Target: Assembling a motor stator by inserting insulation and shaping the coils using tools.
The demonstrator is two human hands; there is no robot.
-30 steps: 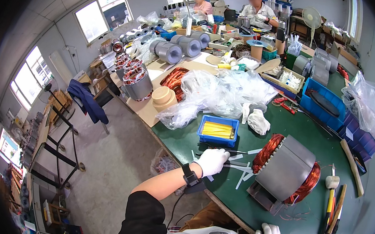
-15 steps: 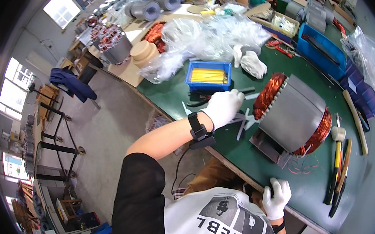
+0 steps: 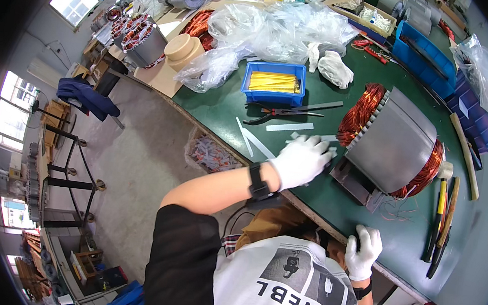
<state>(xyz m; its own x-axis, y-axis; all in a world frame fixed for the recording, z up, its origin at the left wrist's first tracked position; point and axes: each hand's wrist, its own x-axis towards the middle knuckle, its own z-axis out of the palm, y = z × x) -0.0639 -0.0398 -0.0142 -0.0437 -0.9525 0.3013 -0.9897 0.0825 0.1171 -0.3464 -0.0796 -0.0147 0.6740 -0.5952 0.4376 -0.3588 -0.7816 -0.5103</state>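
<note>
Right hand (image 3: 364,253) is rested at the near edge of the green surface (image 3: 410,242), fingers curled, full closure can't be told. Left hand (image 3: 303,162) is placed over white strips (image 3: 290,127), some partly covered; grip blurred, closed or not can't be told. Metal core (image 3: 393,142) is set just right of left grip, long axis slanted far-left to near-right, its copper coil (image 3: 361,113) nearer left hand. Beyond: pliers (image 3: 267,115), blue tray (image 3: 273,99), plastic bags (image 3: 289,28); windows (image 3: 71,2) seen far left.
</note>
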